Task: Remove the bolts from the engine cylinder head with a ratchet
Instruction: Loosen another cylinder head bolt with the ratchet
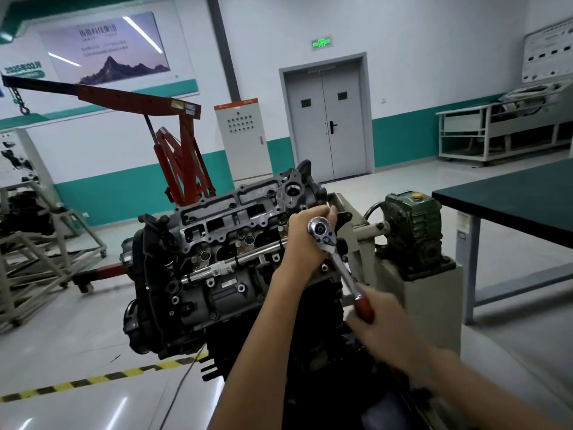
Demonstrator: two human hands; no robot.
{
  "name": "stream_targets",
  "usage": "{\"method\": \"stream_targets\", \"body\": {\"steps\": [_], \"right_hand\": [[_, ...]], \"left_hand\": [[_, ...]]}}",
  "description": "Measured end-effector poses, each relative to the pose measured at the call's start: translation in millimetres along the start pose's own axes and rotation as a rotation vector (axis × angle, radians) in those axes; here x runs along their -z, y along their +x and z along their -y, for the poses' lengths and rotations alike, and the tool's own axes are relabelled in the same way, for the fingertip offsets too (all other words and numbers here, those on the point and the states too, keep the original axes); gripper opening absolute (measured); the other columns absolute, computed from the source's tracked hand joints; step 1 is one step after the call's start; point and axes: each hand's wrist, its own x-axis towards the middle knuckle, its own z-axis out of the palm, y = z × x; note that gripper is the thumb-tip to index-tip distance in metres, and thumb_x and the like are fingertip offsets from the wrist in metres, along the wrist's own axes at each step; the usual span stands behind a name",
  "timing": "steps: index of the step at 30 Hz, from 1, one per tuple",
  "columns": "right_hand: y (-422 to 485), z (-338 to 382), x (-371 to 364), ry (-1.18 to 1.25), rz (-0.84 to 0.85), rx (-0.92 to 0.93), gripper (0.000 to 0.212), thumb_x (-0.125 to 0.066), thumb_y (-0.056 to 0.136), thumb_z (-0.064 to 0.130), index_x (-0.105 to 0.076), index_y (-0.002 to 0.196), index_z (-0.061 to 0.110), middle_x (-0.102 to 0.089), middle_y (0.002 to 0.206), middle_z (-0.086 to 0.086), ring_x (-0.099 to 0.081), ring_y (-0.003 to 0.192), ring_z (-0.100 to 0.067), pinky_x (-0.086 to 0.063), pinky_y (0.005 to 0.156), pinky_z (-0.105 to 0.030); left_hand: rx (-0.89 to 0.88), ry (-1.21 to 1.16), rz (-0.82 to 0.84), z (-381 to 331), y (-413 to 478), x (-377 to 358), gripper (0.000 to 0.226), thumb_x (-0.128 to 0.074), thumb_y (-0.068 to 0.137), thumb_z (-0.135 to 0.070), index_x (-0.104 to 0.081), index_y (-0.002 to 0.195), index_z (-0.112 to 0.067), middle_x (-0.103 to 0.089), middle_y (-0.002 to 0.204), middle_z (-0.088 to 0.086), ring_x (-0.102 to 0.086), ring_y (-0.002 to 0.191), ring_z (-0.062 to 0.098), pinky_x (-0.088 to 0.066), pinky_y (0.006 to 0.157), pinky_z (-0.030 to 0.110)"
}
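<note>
A grey engine cylinder head [223,231] sits tilted on a stand in the middle of the view, with several bolts [249,240] showing on its top. A chrome ratchet [336,259] with a red handle stands at the head's right end. My left hand [305,240] is curled round the ratchet just under its round chrome head [321,232]. My right hand [379,322], blurred, grips the red handle lower down. The socket and the bolt beneath it are hidden by my left hand.
A green gearbox [414,231] on the beige stand [434,305] is right of the engine. A dark table [511,193] stands at the right, a red engine crane [179,156] behind, a metal trolley [40,259] at the left. Yellow-black tape [93,378] crosses the floor.
</note>
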Motion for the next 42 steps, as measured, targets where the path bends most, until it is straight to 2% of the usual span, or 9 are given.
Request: {"method": "stream_targets", "body": {"steps": [4,8,14,19,26,30,33,39,42], "right_hand": [[40,-5,93,-0.536,0.199,0.224,0.031,-0.064,0.080,0.005,-0.047,0.082,0.031,-0.052,0.058,0.008,-0.052,0.050,-0.001,-0.040,0.051,-0.013],[63,0,113,-0.821,0.107,0.337,0.014,-0.063,0.080,0.017,-0.054,0.090,0.021,-0.047,0.056,0.014,-0.047,0.049,0.003,-0.029,0.048,-0.008],[5,-7,18,-0.140,-0.061,0.026,0.012,-0.064,0.081,0.006,-0.054,0.084,0.013,-0.053,0.059,-0.001,-0.047,0.048,-0.008,-0.039,0.048,-0.016],[-9,17,-59,0.374,-0.073,-0.112,0.024,-0.057,0.080,0.001,-0.048,0.071,0.022,-0.043,0.047,0.003,-0.042,0.035,-0.011,-0.039,0.037,-0.023],[35,-12,66,-0.420,0.161,0.173,0.018,-0.063,0.079,0.006,-0.052,0.079,0.021,-0.054,0.059,0.005,-0.052,0.045,-0.004,-0.043,0.045,-0.018],[57,-7,105,-0.697,0.081,0.296,0.019,-0.066,0.078,0.013,-0.057,0.094,0.018,-0.045,0.055,0.018,-0.048,0.049,0.007,-0.032,0.048,-0.007],[31,-12,63,-0.430,0.048,0.127,0.015,-0.064,0.081,0.013,-0.051,0.086,0.017,-0.052,0.062,0.005,-0.054,0.051,-0.007,-0.045,0.052,-0.020],[-10,16,-57,0.340,-0.096,-0.127,0.019,-0.058,0.081,0.001,-0.047,0.075,0.016,-0.041,0.047,0.004,-0.038,0.032,-0.007,-0.034,0.036,-0.018],[-5,15,-45,0.262,-0.065,-0.089,0.025,-0.056,0.079,-0.004,-0.046,0.070,0.017,-0.042,0.049,0.003,-0.039,0.033,-0.006,-0.034,0.037,-0.016]], "left_hand": [[-0.063,0.139,0.188,-3,7,12,0.044,-0.056,0.095,-0.007,-0.040,0.054,-0.008,-0.037,0.051,-0.003,-0.032,0.050,0.013,-0.026,0.051,0.025],[-0.044,0.084,0.101,0,5,8,0.046,-0.055,0.094,-0.006,-0.036,0.053,-0.011,-0.032,0.049,-0.006,-0.028,0.050,0.013,-0.023,0.049,0.027],[0.021,0.041,-0.111,2,5,-8,0.044,-0.052,0.097,-0.008,-0.044,0.057,0.010,-0.044,0.053,0.025,-0.035,0.050,0.019,-0.028,0.047,0.036],[0.054,0.023,-0.174,1,4,-10,0.043,-0.052,0.097,-0.008,-0.044,0.059,0.010,-0.039,0.053,0.013,-0.032,0.050,0.012,-0.026,0.048,0.028],[-0.027,0.083,0.106,0,6,13,0.043,-0.056,0.095,-0.008,-0.041,0.055,0.000,-0.036,0.051,-0.002,-0.030,0.049,0.007,-0.025,0.048,0.020],[-0.029,0.103,0.106,-1,7,6,0.046,-0.056,0.093,-0.006,-0.038,0.052,-0.014,-0.033,0.049,-0.007,-0.029,0.050,0.012,-0.025,0.050,0.028],[0.021,0.027,-0.031,4,4,-1,0.049,-0.055,0.095,-0.008,-0.038,0.050,-0.014,-0.035,0.048,-0.005,-0.030,0.047,0.009,-0.024,0.049,0.029],[0.123,-0.022,-0.149,4,6,-12,0.040,-0.054,0.088,0.003,-0.043,0.052,-0.010,-0.038,0.051,-0.002,-0.032,0.047,0.005,-0.027,0.046,0.023],[0.083,0.002,-0.083,4,5,-4,0.040,-0.054,0.095,-0.007,-0.044,0.059,0.008,-0.038,0.052,0.015,-0.033,0.050,0.011,-0.027,0.048,0.027]]}}
